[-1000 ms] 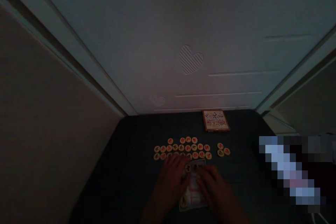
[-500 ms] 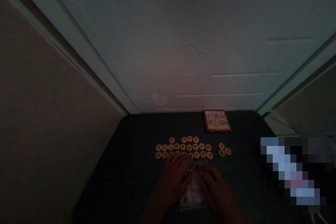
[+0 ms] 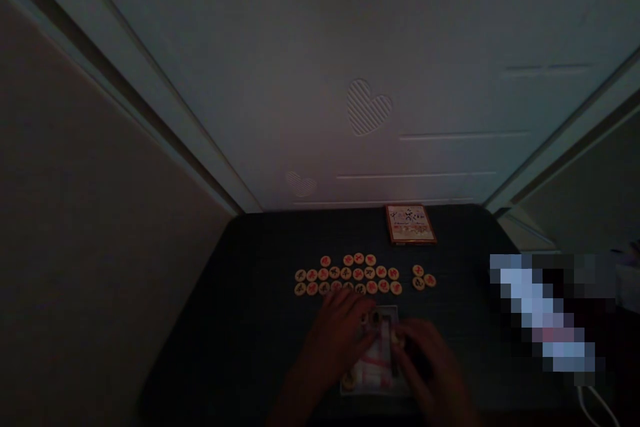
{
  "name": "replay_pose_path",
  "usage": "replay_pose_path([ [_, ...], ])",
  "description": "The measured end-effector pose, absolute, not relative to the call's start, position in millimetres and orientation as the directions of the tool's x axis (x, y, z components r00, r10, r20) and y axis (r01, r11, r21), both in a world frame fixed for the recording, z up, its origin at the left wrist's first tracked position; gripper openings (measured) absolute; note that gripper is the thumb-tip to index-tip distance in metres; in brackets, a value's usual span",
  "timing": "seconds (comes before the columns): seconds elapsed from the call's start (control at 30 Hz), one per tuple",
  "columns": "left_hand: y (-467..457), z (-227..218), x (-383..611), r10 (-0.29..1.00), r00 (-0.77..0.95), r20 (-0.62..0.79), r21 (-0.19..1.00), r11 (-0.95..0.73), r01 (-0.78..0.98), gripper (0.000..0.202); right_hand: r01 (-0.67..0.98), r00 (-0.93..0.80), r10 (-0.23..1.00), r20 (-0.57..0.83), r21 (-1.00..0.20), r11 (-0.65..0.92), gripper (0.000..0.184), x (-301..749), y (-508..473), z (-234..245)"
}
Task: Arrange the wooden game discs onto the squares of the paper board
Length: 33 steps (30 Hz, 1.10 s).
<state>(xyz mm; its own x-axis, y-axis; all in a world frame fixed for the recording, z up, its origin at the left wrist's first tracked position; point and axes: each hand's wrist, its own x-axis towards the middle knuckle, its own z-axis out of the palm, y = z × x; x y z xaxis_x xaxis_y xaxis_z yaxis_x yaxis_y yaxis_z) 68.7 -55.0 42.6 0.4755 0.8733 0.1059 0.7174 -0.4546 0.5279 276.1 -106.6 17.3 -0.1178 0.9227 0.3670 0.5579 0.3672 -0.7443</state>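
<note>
The scene is very dark. A small white board with red lines [image 3: 376, 363] lies on a dark table [image 3: 240, 320] close to me. My left hand [image 3: 340, 333] rests on its left side, fingers stretched toward round discs [image 3: 373, 317] at the board's far edge. My right hand [image 3: 427, 363] lies over the board's right side with fingers curled; its fingertips touch a disc [image 3: 396, 337]. Beyond the hands, several round tan discs with red or dark marks [image 3: 350, 275] lie in rows.
Three more discs [image 3: 423, 278] lie apart at the right. A red-edged box [image 3: 410, 223] sits at the table's far edge against a white panel with heart shapes [image 3: 367, 107]. A blurred patch covers the right side. A white cable [image 3: 595, 403] shows at bottom right.
My right hand has drawn back toward me and to the right, uncovering more of the board. The left hand has stayed in about the same place.
</note>
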Motion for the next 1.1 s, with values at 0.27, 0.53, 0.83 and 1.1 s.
replay_pose_path([
  [0.27,-50.7,31.2,77.0,0.876,0.463,0.13,0.502,-0.461,0.731,0.023,0.523,0.022,0.962,0.274,-0.823,0.222,0.026,286.5,-105.4,7.6],
  [0.53,-56.6,37.5,71.4,0.867,0.462,0.185,0.543,-0.482,0.688,0.026,0.47,0.023,0.967,0.254,-0.856,0.214,0.024,282.8,-98.3,5.8],
  [0.83,-64.2,45.4,82.8,0.918,0.367,0.147,0.73,-0.351,0.586,0.017,0.47,0.003,0.965,0.264,-0.852,0.231,0.021,284.1,-94.6,7.7],
  [1.1,-72.6,62.2,102.7,0.937,0.281,-0.209,0.938,0.111,0.328,0.019,0.475,-0.041,0.923,0.383,-0.805,0.355,0.025,281.6,-99.5,14.8],
])
